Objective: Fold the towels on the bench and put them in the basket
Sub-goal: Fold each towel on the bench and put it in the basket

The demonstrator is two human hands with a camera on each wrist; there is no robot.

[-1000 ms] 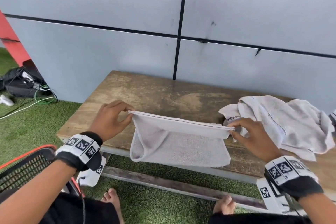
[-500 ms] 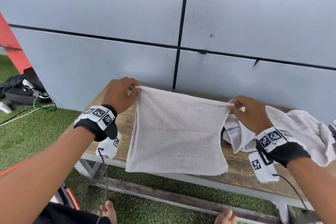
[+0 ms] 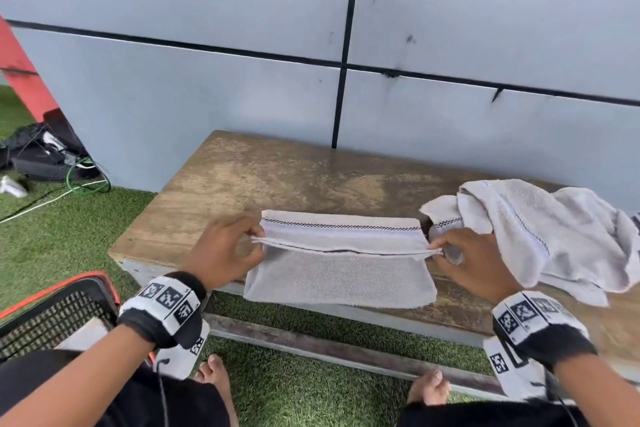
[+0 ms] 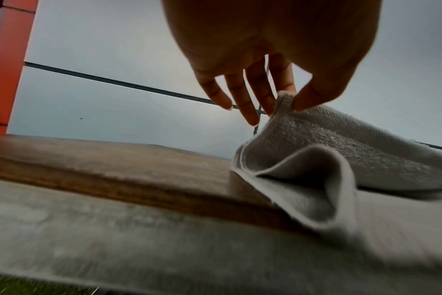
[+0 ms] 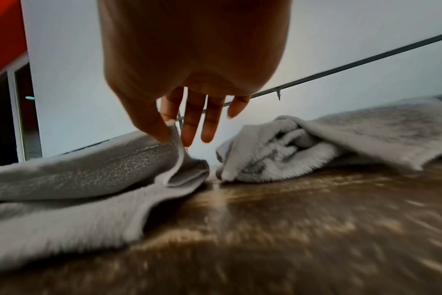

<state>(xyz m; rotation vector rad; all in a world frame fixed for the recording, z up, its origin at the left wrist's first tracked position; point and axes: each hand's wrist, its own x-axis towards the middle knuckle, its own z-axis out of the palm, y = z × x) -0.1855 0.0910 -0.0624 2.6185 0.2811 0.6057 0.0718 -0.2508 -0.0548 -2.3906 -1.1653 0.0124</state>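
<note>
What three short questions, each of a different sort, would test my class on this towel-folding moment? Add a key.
1. True or false: the left hand and right hand each pinch an end of the half-folded towel.
2. Where does the crumpled towel lie?
A. in the basket
B. on the wooden bench, by the right hand
C. on the grass
3. Fill in: the red-rimmed basket stands on the person's ____ side.

Key: 1 true; 2 B; 3 left.
</note>
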